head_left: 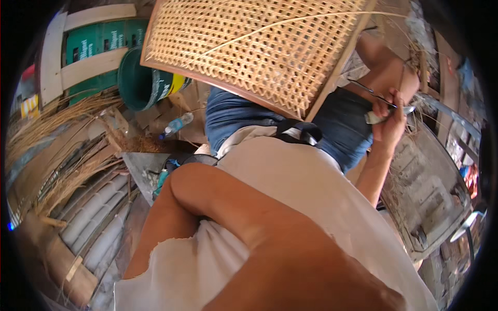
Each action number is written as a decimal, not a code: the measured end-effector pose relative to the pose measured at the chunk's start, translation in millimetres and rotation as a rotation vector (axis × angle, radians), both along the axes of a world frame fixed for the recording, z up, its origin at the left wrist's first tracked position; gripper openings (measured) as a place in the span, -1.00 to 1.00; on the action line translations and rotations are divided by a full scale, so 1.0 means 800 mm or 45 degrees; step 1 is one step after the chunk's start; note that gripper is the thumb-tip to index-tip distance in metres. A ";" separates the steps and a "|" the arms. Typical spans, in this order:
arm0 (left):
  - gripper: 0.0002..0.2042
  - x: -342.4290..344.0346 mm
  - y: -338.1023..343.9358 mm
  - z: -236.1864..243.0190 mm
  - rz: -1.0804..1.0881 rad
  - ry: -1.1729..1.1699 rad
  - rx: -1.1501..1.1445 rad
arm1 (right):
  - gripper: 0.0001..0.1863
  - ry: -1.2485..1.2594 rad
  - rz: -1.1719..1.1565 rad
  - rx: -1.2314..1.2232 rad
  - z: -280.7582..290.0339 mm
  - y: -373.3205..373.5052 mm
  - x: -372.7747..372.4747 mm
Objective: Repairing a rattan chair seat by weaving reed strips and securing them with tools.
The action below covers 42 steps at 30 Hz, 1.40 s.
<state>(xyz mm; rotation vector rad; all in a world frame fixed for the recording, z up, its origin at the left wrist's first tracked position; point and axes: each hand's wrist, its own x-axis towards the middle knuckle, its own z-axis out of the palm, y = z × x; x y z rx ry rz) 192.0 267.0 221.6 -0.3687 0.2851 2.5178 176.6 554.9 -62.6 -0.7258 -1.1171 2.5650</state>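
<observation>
My right hand [389, 116] is closed beside my right knee. Through its fingers runs a thin dark rod [367, 90]. A short pale handle-like end [372, 118] shows on one side of the fist and a shiny metal end [409, 110] on the other; whether they are one tool I cannot tell. Across my lap lies a woven cane panel [249, 41] in a brown wooden frame, apart from that hand. A loose cane strand [280, 23] curves over its weave. My left arm [218, 194] is bent up toward the camera, its hand out of view.
At the left are a dark green bucket [132, 80], a green crate with pale slats [93, 75], a plastic bottle [178, 125], bundled cane strands [67, 181] and grey tubes [96, 217]. A worn grey case [425, 184] lies at my right.
</observation>
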 end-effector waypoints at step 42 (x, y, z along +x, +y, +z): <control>-0.49 -0.132 0.016 -0.016 -0.936 1.851 0.247 | -0.81 -0.119 -0.132 0.064 0.014 -0.033 0.001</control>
